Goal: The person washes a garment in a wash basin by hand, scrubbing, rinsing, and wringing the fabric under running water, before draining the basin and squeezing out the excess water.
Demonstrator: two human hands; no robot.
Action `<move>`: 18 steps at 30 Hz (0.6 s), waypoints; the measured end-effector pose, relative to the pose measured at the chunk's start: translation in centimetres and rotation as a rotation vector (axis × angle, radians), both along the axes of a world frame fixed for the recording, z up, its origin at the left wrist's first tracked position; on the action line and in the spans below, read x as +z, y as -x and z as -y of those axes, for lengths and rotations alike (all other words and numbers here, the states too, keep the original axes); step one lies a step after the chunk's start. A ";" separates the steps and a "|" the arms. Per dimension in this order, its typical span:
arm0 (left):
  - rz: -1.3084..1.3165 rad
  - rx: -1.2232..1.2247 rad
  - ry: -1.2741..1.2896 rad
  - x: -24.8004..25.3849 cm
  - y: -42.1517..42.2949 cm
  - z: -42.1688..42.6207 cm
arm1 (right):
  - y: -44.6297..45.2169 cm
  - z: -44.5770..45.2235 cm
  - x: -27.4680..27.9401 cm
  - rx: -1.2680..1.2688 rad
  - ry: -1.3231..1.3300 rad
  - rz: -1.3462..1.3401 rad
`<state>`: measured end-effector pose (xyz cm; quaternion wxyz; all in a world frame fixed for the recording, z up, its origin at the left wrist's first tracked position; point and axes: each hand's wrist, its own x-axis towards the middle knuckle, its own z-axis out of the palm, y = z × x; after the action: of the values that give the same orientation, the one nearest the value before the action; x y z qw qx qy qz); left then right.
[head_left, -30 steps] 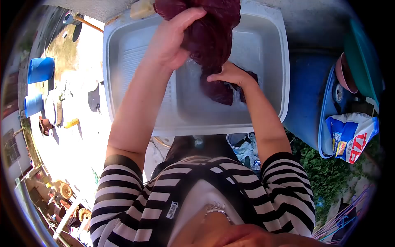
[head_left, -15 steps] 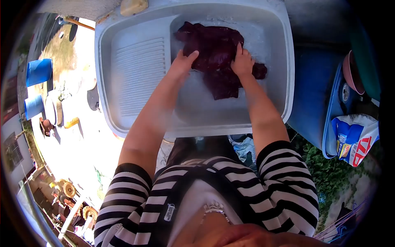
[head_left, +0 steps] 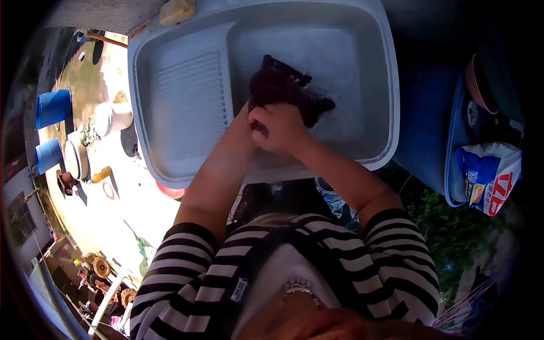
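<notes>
A wet, dark maroon cloth (head_left: 283, 88) lies bunched in the deep side of a pale laundry sink (head_left: 362, 156). My right hand (head_left: 281, 127) is closed around the near end of the cloth, its fingers curled and a bit of the fabric poking out below them. Close against it, my left hand (head_left: 248, 126) holds the same end, though its fingers are mostly hidden by the right hand and the fabric. The far part of the cloth spreads loosely over the sink's wet floor.
Left of the basin is a ribbed washboard (head_left: 190, 102). A yellowish block (head_left: 177, 11) sits on the back rim. To the right stand a blue barrel (head_left: 428, 124) and a printed plastic bag (head_left: 488, 178); a white bucket (head_left: 115, 118) is on the ground at left.
My hands have come together, the right one moving left and toward me. The spread cloth has been gathered into a smaller bunch and drawn nearer to me.
</notes>
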<state>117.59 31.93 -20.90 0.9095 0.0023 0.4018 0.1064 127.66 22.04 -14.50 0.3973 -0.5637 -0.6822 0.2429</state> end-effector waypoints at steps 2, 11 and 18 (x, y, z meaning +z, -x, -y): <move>-0.128 0.189 -0.103 -0.6 -1.2 3.2 | -4.8 -5.0 -7.0 -0.283 0.213 0.037; 0.954 0.528 -0.701 -11.7 0.9 3.6 | 3.2 -3.3 -2.3 -0.255 -0.122 -0.080; -0.199 0.039 -0.202 2.0 1.5 4.8 | -11.1 -6.4 -11.2 -0.264 0.583 0.333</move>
<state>116.07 27.15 -18.85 0.8581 0.0965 0.4773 0.1631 138.77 28.42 -25.67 0.1310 -0.7686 -0.5608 0.2786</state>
